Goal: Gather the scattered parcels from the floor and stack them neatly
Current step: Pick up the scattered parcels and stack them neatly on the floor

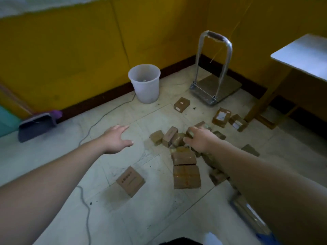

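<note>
Several small brown cardboard parcels lie scattered on the pale tiled floor. A loose heap [174, 137] sits at the centre, with two flatter parcels [186, 175] just in front of it. One parcel [130, 181] lies alone at the lower left, another [181, 104] near the bin, and two labelled ones [221, 117] toward the right. My right hand [200, 138] reaches into the heap, its fingers curled round a small parcel [191, 133]. Over bare floor left of the heap, my left hand [116, 138] hovers with fingers spread and holds nothing.
A white plastic bin [144, 84] stands by the yellow wall. A folding platform trolley [215, 89] stands in the corner. A table [300, 59] is at the right, a purple dustpan [38, 125] at the left. A grey cable [99, 119] runs across the floor.
</note>
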`<state>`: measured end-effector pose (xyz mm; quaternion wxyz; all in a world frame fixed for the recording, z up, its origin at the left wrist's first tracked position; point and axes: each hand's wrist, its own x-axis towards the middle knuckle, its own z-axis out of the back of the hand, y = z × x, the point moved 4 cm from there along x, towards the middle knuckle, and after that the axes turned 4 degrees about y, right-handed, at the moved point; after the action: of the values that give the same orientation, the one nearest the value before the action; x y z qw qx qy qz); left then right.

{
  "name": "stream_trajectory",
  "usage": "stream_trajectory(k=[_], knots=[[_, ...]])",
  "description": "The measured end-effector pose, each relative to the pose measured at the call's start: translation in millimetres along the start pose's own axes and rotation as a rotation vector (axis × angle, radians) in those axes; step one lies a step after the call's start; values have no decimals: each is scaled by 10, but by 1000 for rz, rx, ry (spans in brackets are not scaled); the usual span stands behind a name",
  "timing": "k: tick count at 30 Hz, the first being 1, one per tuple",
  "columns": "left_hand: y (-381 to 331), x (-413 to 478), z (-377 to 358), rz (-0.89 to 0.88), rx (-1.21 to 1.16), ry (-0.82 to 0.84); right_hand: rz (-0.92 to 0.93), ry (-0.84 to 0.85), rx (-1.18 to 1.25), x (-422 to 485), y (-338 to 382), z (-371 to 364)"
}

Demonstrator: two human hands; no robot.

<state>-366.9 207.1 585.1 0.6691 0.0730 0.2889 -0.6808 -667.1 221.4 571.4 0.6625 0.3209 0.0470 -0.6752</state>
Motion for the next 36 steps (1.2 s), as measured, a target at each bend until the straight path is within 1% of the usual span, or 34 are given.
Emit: stream_trajectory(k=[4,7,11,17,21,26,30,34,36], knots=[[670,180,9,70,-96,36,44,94,-2,335,583,-348],[987,447,-40,109,-183,84,45,149,27,698,811,-555],[1312,856,-125,148,-235,134,-10,188,84,1291,963,-843],[1801,1666,-171,193,-235,218,-113,242,154,2196,1159,-1274],[2137,2278,-435,194,-230,288,-212,277,253,2608,1224,-1747],[2577,3156,-1194,129,-163,440,-394,285,407,3113,1162,-2694],[3056,3739,-2085,137,-153,529,-505,299,558,3608,1026,-3761],[3562,4198,-3086,208,-159,561,-642,345,669,4048,783,-4940],[3814,4399,-3654,267,-185,576,-746,366,784,4187,657,-5589]])
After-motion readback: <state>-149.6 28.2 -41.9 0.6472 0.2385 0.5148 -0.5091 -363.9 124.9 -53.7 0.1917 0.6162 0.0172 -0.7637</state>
